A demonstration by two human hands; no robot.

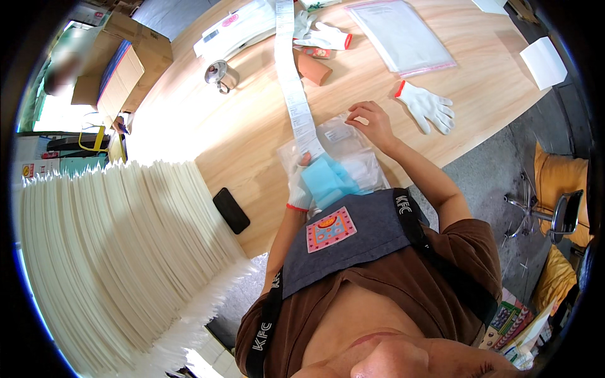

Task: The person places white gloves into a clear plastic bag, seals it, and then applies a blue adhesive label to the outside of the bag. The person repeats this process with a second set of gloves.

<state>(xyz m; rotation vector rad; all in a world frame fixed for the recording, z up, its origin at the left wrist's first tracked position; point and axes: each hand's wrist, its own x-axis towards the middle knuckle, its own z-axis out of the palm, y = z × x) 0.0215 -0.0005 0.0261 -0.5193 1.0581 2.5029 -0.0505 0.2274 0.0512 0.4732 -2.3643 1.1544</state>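
Your gloved left hand (300,189) pinches a light-blue folded cloth (328,179) over clear plastic bags (343,142) holding white items; your bare right hand (373,123) presses their far edge, fingers curled.

A clear plastic bag (343,148) lies flat at the table edge, light-blue folded cloth (328,179) half inside

The person wore a brown short-sleeved shirt (403,283) under a dark grey apron (353,242). A square patch (331,229) in pink, with a blue border and an orange figure, sat on the apron's bib. Black straps (261,334) with white lettering ran over both shoulders. The left hand (300,189) wore a white knit glove with a red cuff; the right hand (373,123) was bare.
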